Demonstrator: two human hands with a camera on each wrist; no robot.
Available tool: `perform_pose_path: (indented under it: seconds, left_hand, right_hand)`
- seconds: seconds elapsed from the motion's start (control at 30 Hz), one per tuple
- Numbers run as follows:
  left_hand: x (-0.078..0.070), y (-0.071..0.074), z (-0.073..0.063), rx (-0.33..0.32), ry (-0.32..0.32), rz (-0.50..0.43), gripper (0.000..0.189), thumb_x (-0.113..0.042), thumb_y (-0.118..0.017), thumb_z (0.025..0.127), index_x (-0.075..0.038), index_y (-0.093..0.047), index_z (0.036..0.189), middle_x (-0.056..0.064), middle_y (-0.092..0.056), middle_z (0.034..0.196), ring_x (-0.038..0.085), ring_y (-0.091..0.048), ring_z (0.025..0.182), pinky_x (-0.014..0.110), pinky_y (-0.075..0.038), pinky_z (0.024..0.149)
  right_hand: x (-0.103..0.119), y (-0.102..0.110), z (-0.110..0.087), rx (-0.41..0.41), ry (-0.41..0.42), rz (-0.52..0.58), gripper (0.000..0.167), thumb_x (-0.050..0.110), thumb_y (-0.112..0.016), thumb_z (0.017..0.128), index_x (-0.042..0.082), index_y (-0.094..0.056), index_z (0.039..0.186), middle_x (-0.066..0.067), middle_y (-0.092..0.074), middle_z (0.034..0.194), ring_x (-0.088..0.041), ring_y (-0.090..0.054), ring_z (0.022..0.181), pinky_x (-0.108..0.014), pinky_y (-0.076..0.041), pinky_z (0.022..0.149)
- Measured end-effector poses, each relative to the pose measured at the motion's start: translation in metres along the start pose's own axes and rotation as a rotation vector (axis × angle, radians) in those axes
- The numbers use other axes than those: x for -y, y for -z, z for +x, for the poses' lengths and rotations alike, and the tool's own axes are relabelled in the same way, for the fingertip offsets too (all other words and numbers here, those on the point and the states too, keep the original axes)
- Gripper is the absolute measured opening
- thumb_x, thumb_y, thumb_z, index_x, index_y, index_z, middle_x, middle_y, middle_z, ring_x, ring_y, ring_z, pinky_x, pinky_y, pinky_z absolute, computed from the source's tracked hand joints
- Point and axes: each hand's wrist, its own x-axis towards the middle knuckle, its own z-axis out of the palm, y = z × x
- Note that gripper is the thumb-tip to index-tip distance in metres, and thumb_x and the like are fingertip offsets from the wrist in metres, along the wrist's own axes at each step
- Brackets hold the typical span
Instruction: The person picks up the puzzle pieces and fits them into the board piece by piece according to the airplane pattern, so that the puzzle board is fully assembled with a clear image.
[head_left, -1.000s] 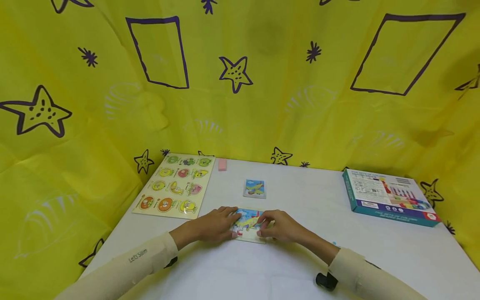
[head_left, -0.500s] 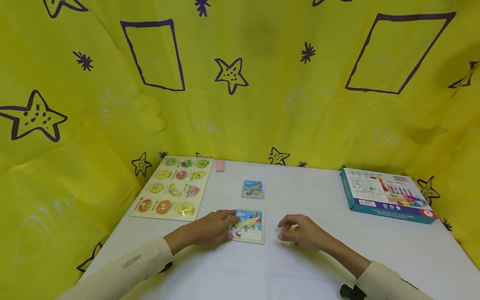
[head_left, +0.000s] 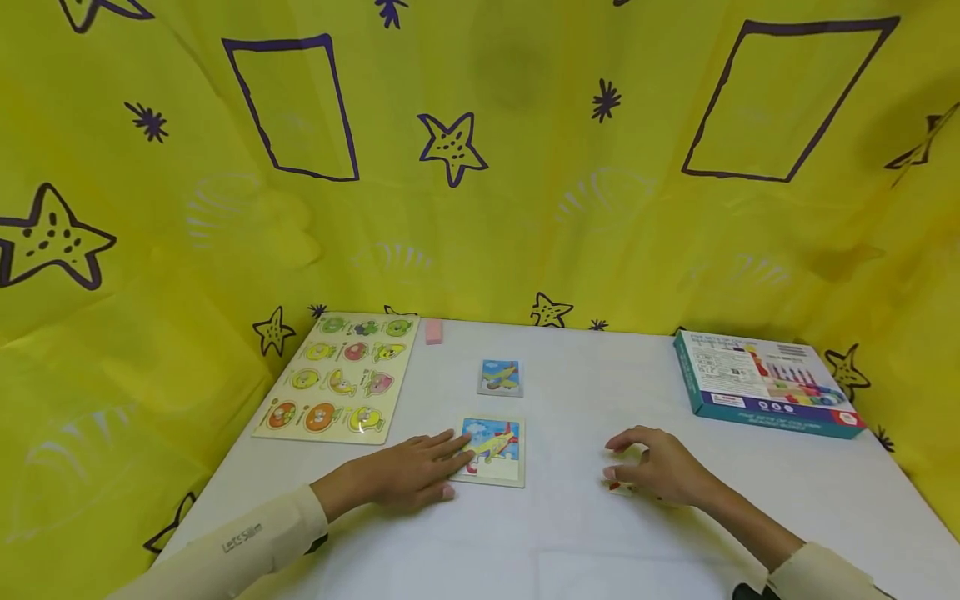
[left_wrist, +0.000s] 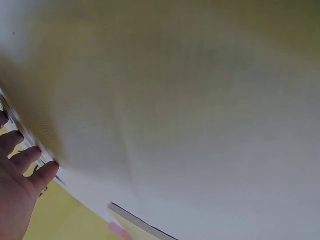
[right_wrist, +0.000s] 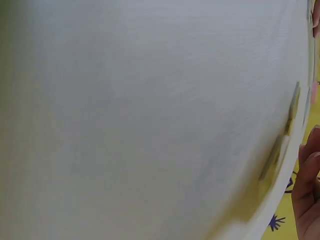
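In the head view, a small jigsaw puzzle board (head_left: pixel 507 470) with a yellow-and-red airplane picture lies on the white table; part of its lower row is bare. My left hand (head_left: pixel 412 471) rests on its left side with fingers spread. My right hand (head_left: pixel 660 467) hovers to the right, thumb and fingers loosely curved and apart. A loose puzzle piece (head_left: pixel 619 487) shows under its fingertips, partly hidden by the hand. In the right wrist view, thin pieces (right_wrist: pixel 272 159) lie on the table, a little apart from the fingers. A matching airplane picture card (head_left: pixel 501 377) sits behind the board.
A fruit puzzle board (head_left: pixel 337 379) lies at the back left, with a pink block (head_left: pixel 433 331) beside it. A teal-edged box (head_left: pixel 768 383) occupies the back right. Behind the table hangs a yellow curtain (head_left: pixel 525 233).
My right hand has left the airplane puzzle board and moved right, over the loose piece. My left hand stays on the board's left side, its fingers now more spread.
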Motion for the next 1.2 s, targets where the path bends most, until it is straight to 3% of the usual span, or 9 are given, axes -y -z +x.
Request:
perform_pose_path:
  seconds: [0.17,0.27,0.47,0.7,0.93,1.2]
  left_hand:
    - [0.001,-0.001,0.000,-0.003,-0.005,0.015,0.060,-0.047,-0.034,0.108,-0.020,-0.024,0.161,0.003,-0.015,0.169,0.029,-0.021,0.155,0.049,-0.031,0.120]
    - [0.001,0.000,-0.001,-0.005,-0.006,0.011,0.059,-0.046,-0.034,0.108,-0.020,-0.025,0.161,0.003,-0.015,0.169,0.029,-0.021,0.155,0.050,-0.032,0.120]
    - [0.001,-0.001,-0.001,-0.024,-0.016,0.012,0.060,-0.046,-0.036,0.108,-0.018,-0.026,0.161,0.005,-0.017,0.169,0.031,-0.022,0.154,0.051,-0.032,0.119]
    - [0.001,-0.003,-0.001,-0.046,-0.038,0.013,0.060,-0.046,-0.036,0.108,-0.016,-0.028,0.160,0.008,-0.020,0.168,0.034,-0.024,0.153,0.053,-0.034,0.118]
    - [0.001,-0.002,-0.001,-0.046,-0.033,0.026,0.061,-0.046,-0.038,0.107,-0.017,-0.028,0.160,0.007,-0.020,0.168,0.033,-0.025,0.153,0.051,-0.034,0.118]
    - [0.000,-0.001,0.000,-0.048,-0.033,0.027,0.061,-0.046,-0.040,0.107,-0.017,-0.029,0.160,0.008,-0.022,0.168,0.034,-0.026,0.152,0.051,-0.035,0.118]
  right_hand:
    - [-0.006,0.000,-0.006,-0.043,-0.005,-0.102,0.043,0.036,-0.087,0.076,0.011,-0.073,0.109,-0.008,-0.069,0.116,-0.024,-0.059,0.102,-0.035,-0.052,0.084]
    - [-0.008,-0.002,-0.008,-0.055,0.005,-0.123,0.043,0.038,-0.088,0.074,0.014,-0.074,0.107,-0.004,-0.068,0.112,-0.029,-0.061,0.111,-0.047,-0.051,0.093]
    - [-0.007,-0.007,-0.011,-0.068,0.051,-0.167,0.040,0.036,-0.089,0.074,0.015,-0.074,0.104,-0.001,-0.065,0.106,-0.025,-0.061,0.106,-0.037,-0.050,0.087]
    - [-0.005,-0.009,-0.011,-0.064,0.015,-0.172,0.036,0.032,-0.089,0.074,0.015,-0.074,0.103,-0.003,-0.064,0.107,-0.030,-0.062,0.108,-0.051,-0.051,0.092]
    - [-0.003,-0.008,-0.014,-0.054,-0.012,-0.179,0.031,0.030,-0.089,0.075,0.017,-0.073,0.097,0.000,-0.063,0.103,-0.026,-0.061,0.105,-0.052,-0.051,0.093]
    - [-0.003,-0.008,-0.016,-0.039,0.000,-0.174,0.021,0.029,-0.087,0.077,0.019,-0.071,0.088,0.002,-0.061,0.098,-0.019,-0.058,0.095,-0.037,-0.050,0.083]
